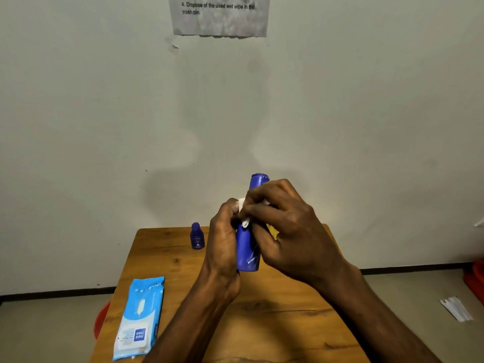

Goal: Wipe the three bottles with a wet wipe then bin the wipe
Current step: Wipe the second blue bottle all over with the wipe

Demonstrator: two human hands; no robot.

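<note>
A tall blue bottle [248, 247] is held upright above the wooden table [262, 310]. My left hand [222, 242] grips its body from the left. My right hand [285, 226] presses a white wet wipe [243, 213] against the bottle's upper part. A small dark blue bottle [197, 236] stands at the table's far edge, left of my hands. Something yellow [272, 231] shows behind my right hand, mostly hidden. A light blue wet wipe pack [140, 318] lies flat at the front left of the table.
The table stands against a pale wall with an instruction sheet [220, 14] taped high up. A red object [100, 319] sits on the floor left of the table, another red thing [475, 279] at the far right. White strips [457, 307] lie on the floor at right.
</note>
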